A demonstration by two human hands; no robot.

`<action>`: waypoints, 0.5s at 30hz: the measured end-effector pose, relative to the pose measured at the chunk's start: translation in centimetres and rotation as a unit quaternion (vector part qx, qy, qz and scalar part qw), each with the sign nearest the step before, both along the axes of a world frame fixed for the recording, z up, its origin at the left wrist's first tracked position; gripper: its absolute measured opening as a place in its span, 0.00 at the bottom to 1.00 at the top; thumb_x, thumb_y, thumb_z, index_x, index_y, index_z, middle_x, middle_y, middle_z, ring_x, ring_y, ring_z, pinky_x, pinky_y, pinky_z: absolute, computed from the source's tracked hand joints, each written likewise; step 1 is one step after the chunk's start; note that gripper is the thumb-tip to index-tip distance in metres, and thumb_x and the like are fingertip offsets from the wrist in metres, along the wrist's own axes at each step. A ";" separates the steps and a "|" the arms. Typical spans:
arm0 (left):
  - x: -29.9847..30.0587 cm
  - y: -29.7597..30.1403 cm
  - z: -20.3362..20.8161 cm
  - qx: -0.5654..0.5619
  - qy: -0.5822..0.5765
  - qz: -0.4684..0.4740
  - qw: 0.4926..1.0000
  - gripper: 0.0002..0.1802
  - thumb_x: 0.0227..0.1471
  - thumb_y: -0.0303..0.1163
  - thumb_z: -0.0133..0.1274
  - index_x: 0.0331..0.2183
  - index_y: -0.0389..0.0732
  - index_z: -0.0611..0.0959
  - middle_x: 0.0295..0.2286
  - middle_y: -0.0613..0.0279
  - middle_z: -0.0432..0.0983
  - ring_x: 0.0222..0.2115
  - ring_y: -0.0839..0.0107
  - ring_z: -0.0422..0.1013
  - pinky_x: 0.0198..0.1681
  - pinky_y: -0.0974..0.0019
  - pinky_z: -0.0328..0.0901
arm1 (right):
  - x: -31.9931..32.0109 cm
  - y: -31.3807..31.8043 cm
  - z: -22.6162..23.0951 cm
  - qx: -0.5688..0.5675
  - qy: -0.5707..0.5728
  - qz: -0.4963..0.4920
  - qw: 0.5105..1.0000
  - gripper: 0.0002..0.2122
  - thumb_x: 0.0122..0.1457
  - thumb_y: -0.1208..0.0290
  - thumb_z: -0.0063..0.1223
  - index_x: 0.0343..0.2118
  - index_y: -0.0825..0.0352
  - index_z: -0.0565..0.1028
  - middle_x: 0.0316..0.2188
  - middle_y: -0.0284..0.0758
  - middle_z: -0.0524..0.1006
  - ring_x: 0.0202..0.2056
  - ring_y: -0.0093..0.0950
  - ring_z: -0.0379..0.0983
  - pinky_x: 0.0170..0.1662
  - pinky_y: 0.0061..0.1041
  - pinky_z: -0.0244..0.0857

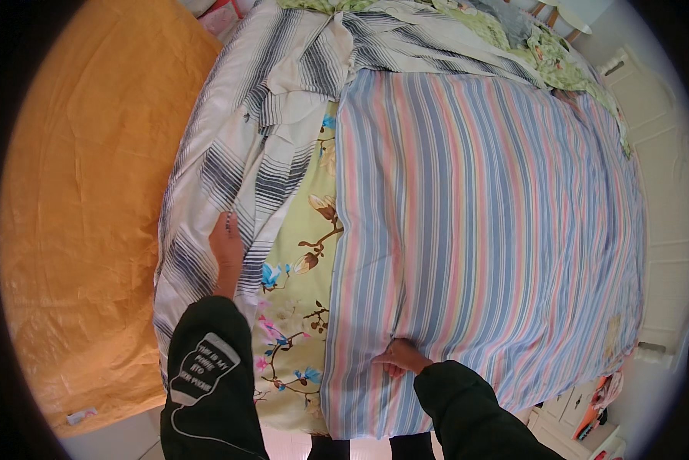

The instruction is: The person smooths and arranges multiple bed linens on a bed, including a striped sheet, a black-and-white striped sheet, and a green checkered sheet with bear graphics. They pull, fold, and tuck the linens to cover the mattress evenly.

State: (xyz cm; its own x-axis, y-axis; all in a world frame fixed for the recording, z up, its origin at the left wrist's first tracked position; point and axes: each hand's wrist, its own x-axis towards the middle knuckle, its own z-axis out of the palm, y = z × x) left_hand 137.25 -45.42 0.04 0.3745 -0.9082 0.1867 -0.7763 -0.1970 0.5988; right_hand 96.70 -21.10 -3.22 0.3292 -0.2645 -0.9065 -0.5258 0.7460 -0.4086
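Observation:
A bed is covered by a pastel striped sheet (482, 215) in blue, pink and yellow. My right hand (400, 357) is closed on it near its front left part, and a crease runs up from the fingers. Left of it, a white cover with black stripes (206, 169) lies in loose folds. My left hand (227, 249) is on this cover, with folds gathering at the hand; the fingertips are hidden, but the hand looks closed on the cloth. Between the two cloths shows a strip of yellow-green floral sheet (298, 299) with blue and pink flowers.
An orange-covered surface (91, 215) adjoins the bed on the left. A cream headboard (670, 207) stands at the right. Green floral cloth (551, 57) is bunched at the far right corner. A white cabinet (567, 410) with items on it stands at the near right.

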 end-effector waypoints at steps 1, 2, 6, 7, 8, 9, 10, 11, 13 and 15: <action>1.3 -0.3 0.2 0.006 0.060 -0.025 0.998 0.07 0.55 0.31 0.50 0.29 0.38 0.76 0.16 0.57 0.69 0.21 0.57 0.69 0.26 0.61 0.61 | 0.0 0.0 -0.1 0.017 -0.004 -0.005 1.000 0.24 0.49 0.52 0.63 0.16 0.73 0.75 0.13 0.40 0.75 0.13 0.29 0.72 0.15 0.24 0.65; 2.9 -0.6 0.7 0.012 0.155 -0.042 0.987 0.08 0.55 0.31 0.49 0.28 0.38 0.76 0.15 0.57 0.68 0.19 0.56 0.68 0.25 0.61 0.61 | 0.0 0.0 -0.1 0.008 -0.010 -0.008 1.000 0.23 0.49 0.52 0.63 0.16 0.73 0.75 0.13 0.40 0.75 0.13 0.29 0.72 0.15 0.24 0.66; 4.9 -1.4 2.9 -0.002 -0.090 -0.051 0.995 0.07 0.53 0.27 0.50 0.36 0.36 0.77 0.26 0.54 0.71 0.30 0.61 0.70 0.34 0.62 0.65 | 0.0 -0.3 0.3 0.022 -0.032 -0.031 0.999 0.23 0.49 0.53 0.64 0.15 0.72 0.75 0.13 0.39 0.74 0.13 0.29 0.73 0.15 0.23 0.66; 4.4 -1.5 3.4 -0.032 -0.160 -0.045 0.986 0.13 0.50 0.25 0.51 0.41 0.36 0.76 0.34 0.51 0.71 0.38 0.56 0.68 0.41 0.60 0.64 | -0.1 -0.4 0.5 0.024 -0.034 -0.031 0.999 0.23 0.49 0.53 0.64 0.15 0.72 0.75 0.13 0.39 0.74 0.13 0.29 0.73 0.15 0.23 0.66; 3.5 -2.1 4.0 -0.055 -0.185 -0.085 0.978 0.14 0.50 0.26 0.52 0.41 0.37 0.76 0.36 0.51 0.70 0.39 0.55 0.68 0.42 0.59 0.64 | 0.0 -0.5 0.7 0.013 -0.025 -0.024 0.999 0.22 0.49 0.54 0.64 0.15 0.72 0.75 0.13 0.39 0.75 0.14 0.29 0.73 0.16 0.23 0.67; 2.4 -3.0 4.4 -0.078 -0.208 -0.124 0.967 0.16 0.49 0.27 0.53 0.42 0.38 0.75 0.37 0.52 0.70 0.40 0.55 0.67 0.43 0.59 0.63 | 0.0 -0.6 1.0 0.009 -0.017 -0.013 1.000 0.21 0.50 0.56 0.63 0.16 0.72 0.76 0.13 0.39 0.75 0.14 0.28 0.73 0.17 0.23 0.68; 1.1 -3.9 4.7 -0.100 -0.230 -0.164 0.954 0.17 0.48 0.27 0.54 0.43 0.39 0.75 0.38 0.53 0.69 0.41 0.55 0.66 0.44 0.58 0.62 | 0.0 -0.7 1.2 0.002 -0.012 -0.004 1.000 0.20 0.50 0.57 0.63 0.16 0.73 0.76 0.13 0.39 0.75 0.14 0.28 0.74 0.18 0.22 0.69; -0.6 -4.7 4.7 -0.097 -0.202 -0.187 0.957 0.19 0.47 0.28 0.55 0.44 0.39 0.75 0.40 0.53 0.68 0.42 0.55 0.66 0.45 0.58 0.62 | 0.0 -0.8 1.3 0.014 -0.009 -0.014 1.000 0.20 0.49 0.56 0.64 0.16 0.72 0.76 0.14 0.39 0.75 0.14 0.28 0.74 0.17 0.22 0.68; -4.5 -6.3 4.0 -0.102 -0.143 -0.237 0.956 0.23 0.46 0.29 0.57 0.46 0.41 0.74 0.43 0.52 0.67 0.44 0.54 0.65 0.46 0.57 0.61 | 0.0 -0.8 1.3 0.032 -0.008 -0.041 0.999 0.20 0.48 0.56 0.65 0.17 0.72 0.76 0.14 0.39 0.75 0.15 0.28 0.74 0.16 0.22 0.66; -7.1 -7.7 3.5 -0.115 -0.191 -0.215 0.951 0.26 0.44 0.31 0.59 0.48 0.42 0.73 0.46 0.53 0.65 0.46 0.54 0.64 0.46 0.56 0.61 | 0.0 -0.8 1.2 0.027 -0.025 -0.037 0.999 0.20 0.48 0.56 0.65 0.17 0.72 0.76 0.14 0.39 0.75 0.15 0.27 0.74 0.16 0.22 0.67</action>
State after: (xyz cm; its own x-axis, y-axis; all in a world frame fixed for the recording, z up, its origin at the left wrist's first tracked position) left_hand 130.12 -53.15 3.56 -0.1573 -0.8805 0.4472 -0.9246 0.2904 0.2465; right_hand 96.72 -21.85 -2.06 0.3559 -0.2404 -0.9031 -0.4482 0.8041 -0.3906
